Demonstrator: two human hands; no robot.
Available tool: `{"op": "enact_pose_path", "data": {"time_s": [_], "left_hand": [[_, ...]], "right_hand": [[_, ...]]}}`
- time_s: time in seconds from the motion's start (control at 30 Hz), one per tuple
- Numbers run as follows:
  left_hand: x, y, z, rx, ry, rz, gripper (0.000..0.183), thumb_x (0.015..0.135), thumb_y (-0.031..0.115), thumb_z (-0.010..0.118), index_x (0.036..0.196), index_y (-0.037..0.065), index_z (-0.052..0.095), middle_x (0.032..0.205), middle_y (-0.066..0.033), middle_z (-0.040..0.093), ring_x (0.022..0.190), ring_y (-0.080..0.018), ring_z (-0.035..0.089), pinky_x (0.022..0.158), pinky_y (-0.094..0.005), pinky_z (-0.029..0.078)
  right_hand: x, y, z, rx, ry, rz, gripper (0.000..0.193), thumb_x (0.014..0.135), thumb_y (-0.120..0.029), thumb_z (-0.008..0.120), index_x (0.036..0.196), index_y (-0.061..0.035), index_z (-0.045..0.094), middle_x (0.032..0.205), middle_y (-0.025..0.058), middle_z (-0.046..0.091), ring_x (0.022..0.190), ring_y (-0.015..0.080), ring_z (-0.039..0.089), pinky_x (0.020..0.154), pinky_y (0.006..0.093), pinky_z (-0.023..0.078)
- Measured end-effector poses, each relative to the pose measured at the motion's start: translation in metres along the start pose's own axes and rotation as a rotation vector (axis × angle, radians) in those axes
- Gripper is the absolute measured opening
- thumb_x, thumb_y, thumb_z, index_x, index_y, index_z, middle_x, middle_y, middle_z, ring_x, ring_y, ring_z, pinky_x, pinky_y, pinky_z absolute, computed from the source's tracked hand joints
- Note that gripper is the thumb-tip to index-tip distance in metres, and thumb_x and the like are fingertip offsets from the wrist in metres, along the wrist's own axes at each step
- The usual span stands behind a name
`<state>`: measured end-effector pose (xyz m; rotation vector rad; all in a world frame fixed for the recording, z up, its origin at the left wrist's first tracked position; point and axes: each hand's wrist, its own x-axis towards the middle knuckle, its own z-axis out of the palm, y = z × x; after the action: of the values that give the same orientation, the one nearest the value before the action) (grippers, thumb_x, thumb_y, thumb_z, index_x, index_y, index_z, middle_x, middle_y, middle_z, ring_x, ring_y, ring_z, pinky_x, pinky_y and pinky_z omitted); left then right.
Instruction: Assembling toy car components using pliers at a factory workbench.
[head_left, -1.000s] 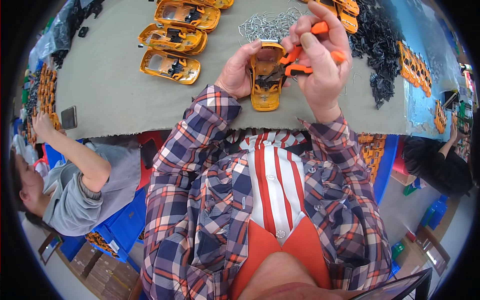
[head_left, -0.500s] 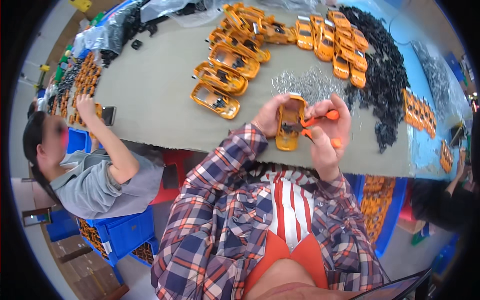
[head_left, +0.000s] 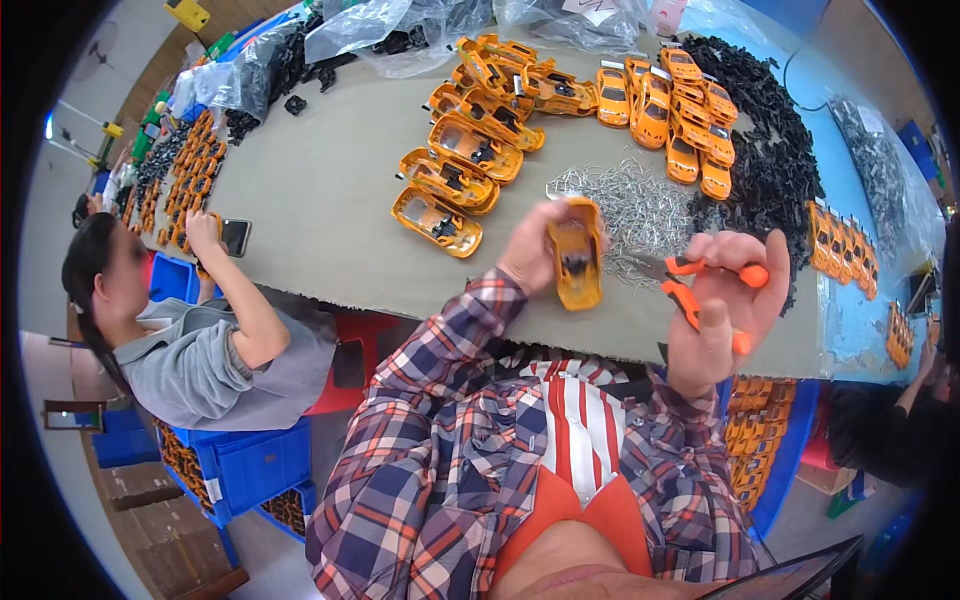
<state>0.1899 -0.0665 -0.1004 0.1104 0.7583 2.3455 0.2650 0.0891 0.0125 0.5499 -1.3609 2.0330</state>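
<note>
My left hand [head_left: 530, 246] is closed on an orange toy car body [head_left: 576, 252], its hollow underside turned up with a dark part inside. In my right hand [head_left: 728, 300] are orange-handled pliers [head_left: 688, 282]; the handles are spread and the jaws point left over a heap of thin silvery metal pieces [head_left: 645, 215]. A gap separates the pliers from the car body. Beyond my left hand, several upturned orange car bodies [head_left: 440, 222] lie in a slanting row. Right-way-up orange cars [head_left: 652, 105] are grouped behind the metal heap.
A pile of small black parts [head_left: 780, 150] spreads along the right, beside more orange cars [head_left: 842, 250] on a blue surface. Clear plastic bags [head_left: 390, 35] lie at the back. At left, a person [head_left: 200, 320] works near a phone [head_left: 235, 237]. Blue crates [head_left: 255, 465] stand below.
The pliers have moved right, out of the car body, and their handles have spread. The car body stays in my left hand, slightly turned. The whole view has shifted a little.
</note>
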Motion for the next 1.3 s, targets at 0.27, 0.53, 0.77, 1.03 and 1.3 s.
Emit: {"op": "enact_pose_path", "data": {"time_s": [0.27,0.53,0.77,1.03,1.3], "left_hand": [[0.024,0.125,-0.037,0.043,0.448,0.718,0.018,0.088,0.021,0.057,0.097,0.006,0.053,0.088,-0.0043,0.058,0.082,-0.0173,0.057,0.072,-0.0372,0.048],[0.054,0.129,-0.076,1.56,0.979,0.97,0.03,0.081,0.015,0.062,0.106,0.0,0.058,0.091,-0.0131,0.059,0.089,-0.0268,0.057,0.08,-0.0367,0.045],[0.048,0.145,-0.056,1.991,1.136,0.933,0.021,0.082,0.014,0.058,0.102,0.011,0.062,0.101,-0.0102,0.054,0.095,-0.0305,0.053,0.081,-0.0397,0.043],[0.054,0.14,0.004,2.183,1.174,0.883,0.017,0.08,0.014,0.057,0.095,0.016,0.065,0.102,-0.0064,0.057,0.099,-0.0268,0.05,0.081,-0.042,0.04],[0.173,0.133,-0.004,2.131,0.694,0.491,0.03,0.079,0.029,0.058,0.095,0.006,0.066,0.095,-0.0178,0.063,0.091,-0.0349,0.06,0.079,-0.041,0.048]], "right_hand": [[-0.032,-0.005,-0.039,-0.116,0.142,0.225,0.061,0.083,-0.013,0.062,0.133,0.0025,0.032,0.103,0.0083,0.046,0.091,0.0169,0.046,0.083,0.0317,0.042],[-0.037,-0.021,-0.057,-0.131,0.2,0.237,0.061,0.082,-0.013,0.063,0.132,0.0027,0.033,0.103,0.0076,0.046,0.09,0.0163,0.046,0.082,0.0311,0.041],[-0.042,-0.036,-0.056,-0.2,0.235,0.205,0.062,0.082,-0.015,0.064,0.133,0.0032,0.033,0.101,0.0079,0.046,0.089,0.0161,0.045,0.081,0.0305,0.04],[-0.036,-0.052,-0.072,-0.172,0.29,0.176,0.063,0.082,-0.015,0.063,0.134,0.0033,0.033,0.103,0.0097,0.047,0.091,0.0171,0.044,0.081,0.0328,0.041],[-0.028,-0.056,-0.081,-0.123,0.298,0.168,0.063,0.081,-0.014,0.062,0.134,0.0021,0.032,0.103,0.0096,0.046,0.093,0.0185,0.042,0.08,0.0353,0.041]]}}
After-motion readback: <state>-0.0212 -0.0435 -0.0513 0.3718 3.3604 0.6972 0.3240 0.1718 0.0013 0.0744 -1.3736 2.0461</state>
